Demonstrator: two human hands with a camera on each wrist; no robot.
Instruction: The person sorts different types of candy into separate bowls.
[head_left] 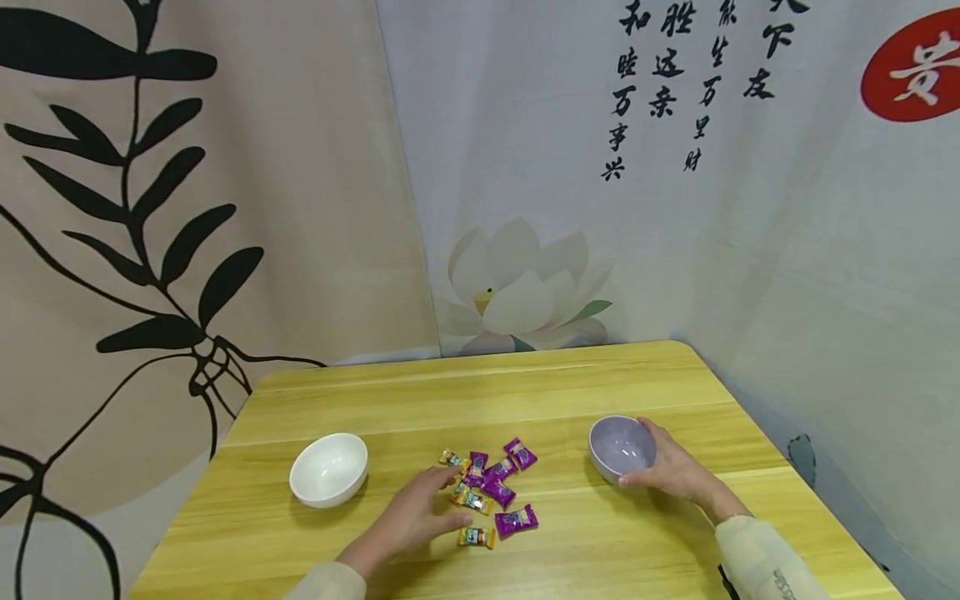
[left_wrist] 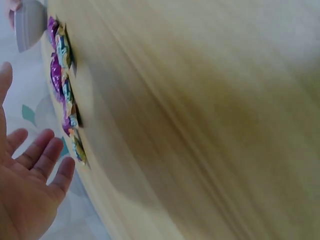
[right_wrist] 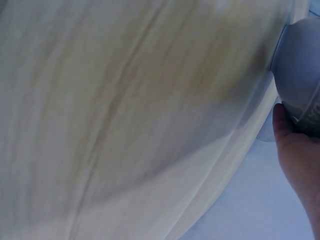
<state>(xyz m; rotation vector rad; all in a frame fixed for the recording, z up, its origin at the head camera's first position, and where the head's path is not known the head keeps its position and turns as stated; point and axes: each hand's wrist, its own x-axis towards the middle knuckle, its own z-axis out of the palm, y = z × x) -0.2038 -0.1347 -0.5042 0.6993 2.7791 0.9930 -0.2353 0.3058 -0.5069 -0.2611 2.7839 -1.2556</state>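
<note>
My left hand [head_left: 418, 515] hovers beside a loose pile of wrapped candies, fingers spread and nothing held. Purple-wrapped candies [head_left: 517, 521] and yellow-wrapped candies [head_left: 474, 500] make up the pile; my fingers hide a little of it. In the left wrist view, a gap shows between the fingers [left_wrist: 62, 175] and the candies [left_wrist: 56, 77]. On the right, my right hand [head_left: 675, 468] holds a light purple bowl [head_left: 621, 446] by its side, thumb on the near side. The right wrist view shows the thumb against the bowl's outer wall [right_wrist: 300, 70].
A white bowl [head_left: 328, 471] stands on the left of the wooden table [head_left: 465, 392], away from both hands. Behind the table hangs a printed cloth [head_left: 315, 208] with leaves, a flower and writing.
</note>
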